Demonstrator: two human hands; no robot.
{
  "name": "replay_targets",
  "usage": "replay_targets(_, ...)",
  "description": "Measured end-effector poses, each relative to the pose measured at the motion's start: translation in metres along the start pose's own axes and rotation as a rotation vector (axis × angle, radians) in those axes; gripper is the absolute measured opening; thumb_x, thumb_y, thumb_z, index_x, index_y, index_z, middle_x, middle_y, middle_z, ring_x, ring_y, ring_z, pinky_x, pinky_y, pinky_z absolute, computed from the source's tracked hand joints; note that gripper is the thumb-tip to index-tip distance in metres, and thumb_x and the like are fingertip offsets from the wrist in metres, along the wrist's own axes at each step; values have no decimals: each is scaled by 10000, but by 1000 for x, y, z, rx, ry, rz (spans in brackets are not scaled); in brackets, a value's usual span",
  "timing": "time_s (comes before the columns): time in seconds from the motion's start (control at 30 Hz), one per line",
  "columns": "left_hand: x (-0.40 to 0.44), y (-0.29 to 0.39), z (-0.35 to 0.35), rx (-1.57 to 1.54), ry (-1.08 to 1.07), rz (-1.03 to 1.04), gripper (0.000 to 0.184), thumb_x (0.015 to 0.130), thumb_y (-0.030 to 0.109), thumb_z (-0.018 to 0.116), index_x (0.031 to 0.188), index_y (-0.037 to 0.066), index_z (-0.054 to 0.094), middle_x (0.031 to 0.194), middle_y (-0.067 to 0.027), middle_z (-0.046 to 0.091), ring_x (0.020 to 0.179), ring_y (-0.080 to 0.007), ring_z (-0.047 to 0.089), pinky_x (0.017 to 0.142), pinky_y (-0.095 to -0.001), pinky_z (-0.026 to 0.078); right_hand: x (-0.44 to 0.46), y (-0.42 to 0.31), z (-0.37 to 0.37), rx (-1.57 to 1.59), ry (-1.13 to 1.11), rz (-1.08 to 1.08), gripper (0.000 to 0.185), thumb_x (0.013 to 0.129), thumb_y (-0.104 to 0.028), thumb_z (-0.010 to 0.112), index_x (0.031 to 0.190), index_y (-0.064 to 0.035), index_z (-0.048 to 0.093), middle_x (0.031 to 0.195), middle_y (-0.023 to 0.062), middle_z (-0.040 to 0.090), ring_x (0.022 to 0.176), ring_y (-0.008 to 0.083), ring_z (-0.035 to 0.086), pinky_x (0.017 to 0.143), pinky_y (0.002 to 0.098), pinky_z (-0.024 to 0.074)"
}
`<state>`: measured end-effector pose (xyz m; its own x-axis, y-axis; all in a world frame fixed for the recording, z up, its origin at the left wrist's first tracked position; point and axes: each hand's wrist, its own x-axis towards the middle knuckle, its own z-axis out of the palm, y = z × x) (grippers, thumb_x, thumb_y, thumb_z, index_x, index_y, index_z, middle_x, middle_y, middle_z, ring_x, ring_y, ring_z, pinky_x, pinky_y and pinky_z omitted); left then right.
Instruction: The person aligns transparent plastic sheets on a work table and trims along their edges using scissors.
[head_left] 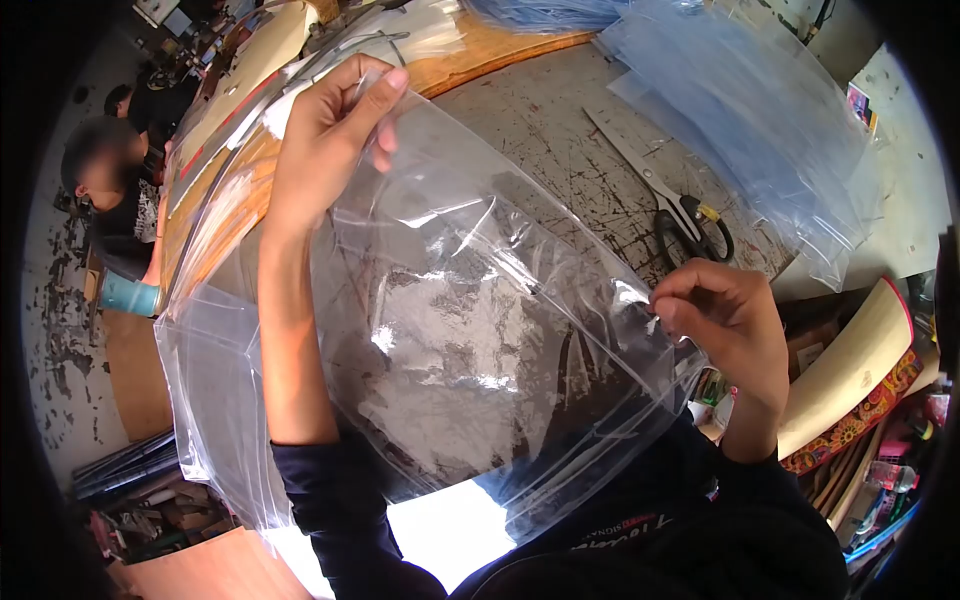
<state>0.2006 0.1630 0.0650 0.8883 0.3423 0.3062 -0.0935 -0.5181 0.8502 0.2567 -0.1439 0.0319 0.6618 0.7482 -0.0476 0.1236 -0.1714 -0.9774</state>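
A large clear plastic sheet [470, 320], creased and shiny, stretches between my two hands above the worktable. My left hand [335, 130] pinches its upper left corner between thumb and fingers. At the right, my right hand [725, 310] grips the sheet's edge with thumb and fingertips. Just beyond my right hand lie scissors [665, 190] with black handles, blades pointing away to the upper left. Whether the sheet is a single layer or a folded one, I cannot tell.
Stacked bluish plastic sheets [740, 120] lie at the table's upper right. Another clear sheet [215, 370] hangs over the left edge. The scratched tabletop [520, 100] shows between them. A rolled cream sheet [845, 370] stands at the right, and two people [125, 190] are at the far left.
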Motion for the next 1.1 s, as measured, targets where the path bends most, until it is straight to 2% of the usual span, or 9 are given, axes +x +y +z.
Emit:
replay_targets(0.3,1,-4,1,-15,-13,-24,251,876,332,558,848,82,553,534,21,476,448,-49,426,438,-183,296,4,5,0,107,-53,17,132,884,-42,514,836,50,596,625,27,546,543,60,477,505,204,407)
replay_targets(0.67,1,-7,9,63,21,-25,239,881,298,560,868,60,563,577,25,482,496,-46,440,471,-197,372,-2,0,11,125,83,34,132,866,-80,551,795,24,588,621,23,548,541,54,481,489,200,394)
replay_targets(0.73,2,-7,17,147,33,-28,238,876,287,563,936,57,541,556,-4,492,500,-106,500,486,-226,396,-6,3,14,131,104,2,119,855,-79,566,786,16,585,615,15,547,537,44,478,484,191,383)
replay_targets(0.8,-2,1,25,587,160,287,280,865,269,573,1026,54,495,608,-62,559,528,-213,561,508,-278,428,-12,9,14,-76,214,-4,87,830,-68,588,785,5,582,597,-8,543,525,25,466,473,180,353)
replay_targets(0.83,-5,8,24,744,206,407,362,853,251,584,1126,63,437,753,-123,616,676,-289,613,600,-318,461,-15,8,16,-147,274,9,57,816,-48,590,787,0,580,582,-22,538,513,17,458,467,181,338)
replay_targets(0.87,-9,17,21,763,221,398,362,853,251,584,1126,63,437,753,-123,616,676,-289,613,600,-318,461,-16,10,16,-142,254,-5,57,816,-48,590,787,0,580,582,-22,538,513,17,458,467,181,338)
replay_targets(0.93,-24,56,11,1205,372,613,330,854,210,582,1119,44,474,889,-129,631,826,-248,624,719,-301,465,-19,18,14,-255,380,-47,57,816,-45,586,774,-6,581,559,-8,530,504,24,449,460,186,335)
replay_targets(1.07,-64,107,-11,896,368,516,259,867,169,556,1079,23,523,939,-125,630,936,-217,605,804,-290,443,-20,9,13,-654,434,-229,200,826,-95,593,991,-6,523,754,107,572,574,191,561,527,304,434)
replay_targets(1.1,-77,110,-20,858,368,435,222,875,154,539,1046,12,542,948,-119,632,934,-210,605,807,-287,442,-24,1,13,-773,403,-157,352,808,-121,613,1114,-15,474,943,166,539,775,292,585,644,350,465)
